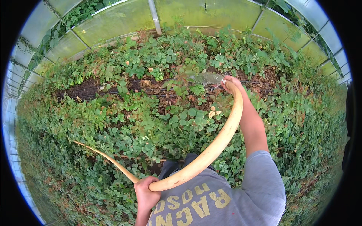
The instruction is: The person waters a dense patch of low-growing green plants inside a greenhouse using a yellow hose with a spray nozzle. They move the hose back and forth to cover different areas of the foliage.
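A thick, pale yellow hose (211,152) curves across my front from one hand to the other. My left hand (147,193) is wrapped round it low down near my body, and beyond that hand the hose runs off to the left among the leaves. Stretched out ahead, my right hand (232,83) grips the hose near its end. From that end a spray of water (211,78) fans out to the left over leafy plants (181,81) and brown soil. The fingers of my right hand are partly hidden by the hose.
Dense green plants (113,116) surround me on all sides. Dark thin lines (151,88) run along the soil strip with dry leaves. A greenish translucent greenhouse wall (203,17) with metal posts (154,15) stands at the far side.
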A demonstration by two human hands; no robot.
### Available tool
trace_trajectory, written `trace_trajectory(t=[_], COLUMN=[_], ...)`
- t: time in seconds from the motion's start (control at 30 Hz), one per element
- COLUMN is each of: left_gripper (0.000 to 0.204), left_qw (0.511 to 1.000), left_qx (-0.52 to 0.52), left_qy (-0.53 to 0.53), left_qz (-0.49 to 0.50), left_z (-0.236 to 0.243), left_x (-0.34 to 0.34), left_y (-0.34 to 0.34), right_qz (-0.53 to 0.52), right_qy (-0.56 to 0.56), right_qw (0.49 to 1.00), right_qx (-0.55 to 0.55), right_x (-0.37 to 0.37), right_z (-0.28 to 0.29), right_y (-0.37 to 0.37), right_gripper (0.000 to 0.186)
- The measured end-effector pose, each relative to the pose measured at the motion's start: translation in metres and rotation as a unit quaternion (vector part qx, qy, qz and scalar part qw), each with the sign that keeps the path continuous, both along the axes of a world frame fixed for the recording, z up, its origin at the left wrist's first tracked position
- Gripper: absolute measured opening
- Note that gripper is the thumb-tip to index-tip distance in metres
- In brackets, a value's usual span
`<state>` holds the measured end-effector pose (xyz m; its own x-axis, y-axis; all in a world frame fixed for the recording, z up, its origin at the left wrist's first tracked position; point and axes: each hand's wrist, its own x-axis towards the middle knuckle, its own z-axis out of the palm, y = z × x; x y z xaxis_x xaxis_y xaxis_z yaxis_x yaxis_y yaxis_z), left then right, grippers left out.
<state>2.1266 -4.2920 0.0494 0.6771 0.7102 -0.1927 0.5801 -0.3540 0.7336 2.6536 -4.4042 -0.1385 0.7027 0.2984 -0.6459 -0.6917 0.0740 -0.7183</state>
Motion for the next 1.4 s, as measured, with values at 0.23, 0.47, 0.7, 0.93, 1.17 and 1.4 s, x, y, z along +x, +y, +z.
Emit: trace_trajectory(t=[0.23,0.47,0.7,0.93,1.17,1.4], left_gripper=[0.014,0.013,0.014,0.015,0.014,0.015], left_qw=[0.996,0.999,0.999,0.999,0.999,0.999], left_qx=[0.049,0.031,0.007,0.018,0.034,0.043], left_qy=[-0.018,0.009,0.015,0.007,-0.025,-0.031], left_qz=[-0.074,-0.032,-0.038,-0.037,-0.004,-0.005], left_z=[-0.005,-0.016,-0.021,-0.021,-0.005,-0.012], left_x=[0.016,0.012,0.017,0.024,0.021,0.01], left_y=[0.0,0.009,0.009,0.002,0.001,-0.004], right_qz=[0.029,-0.076,0.036,-0.046,0.109,0.115], right_qy=[0.031,0.045,0.011,0.011,0.02,0.042], right_qw=[0.995,0.996,0.999,0.999,0.991,0.992], right_qx=[0.09,-0.001,0.021,-0.024,0.076,0.028], right_x=[0.03,0.058,0.035,0.064,0.024,0.03], right_z=[-0.027,-0.027,-0.028,-0.031,-0.03,-0.034], right_y=[-0.023,-0.05,-0.017,-0.056,0.026,0.01], right_gripper=[0.012,0.017,0.015,0.017,0.015,0.017])
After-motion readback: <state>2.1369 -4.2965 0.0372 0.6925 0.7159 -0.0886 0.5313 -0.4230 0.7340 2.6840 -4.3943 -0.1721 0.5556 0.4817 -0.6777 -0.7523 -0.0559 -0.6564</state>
